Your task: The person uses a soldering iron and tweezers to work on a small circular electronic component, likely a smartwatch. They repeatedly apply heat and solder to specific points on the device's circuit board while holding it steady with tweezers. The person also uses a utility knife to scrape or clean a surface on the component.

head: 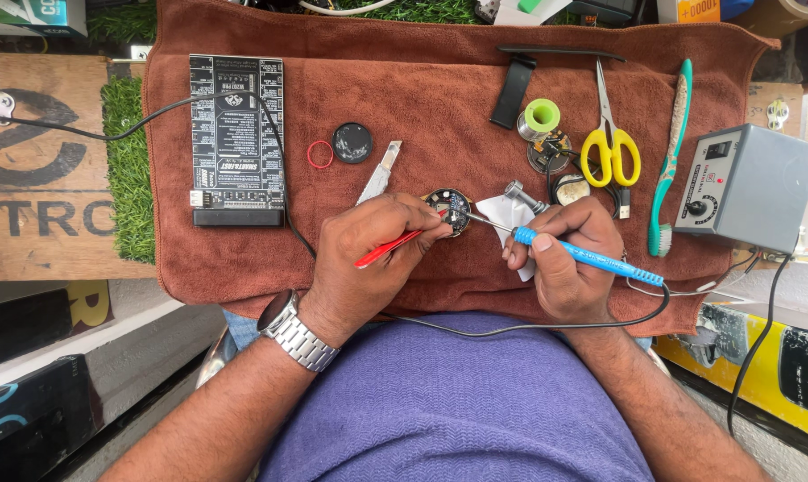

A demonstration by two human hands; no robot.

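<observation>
towel (439, 80) edge-to-edge cluttered; hands (368, 254) crowd watch (448, 210).

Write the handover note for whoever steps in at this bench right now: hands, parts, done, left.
Left hand: grips red tweezers, tips at the round circuit board on the brown towel.
Right hand: holds the blue soldering iron, tip on the same board.
Board lies open at towel centre; round black cover off to its left; solder spool and yellow scissors behind.
Done: board exposed.
Left: soldering appears unfinished; board uncovered.
</observation>
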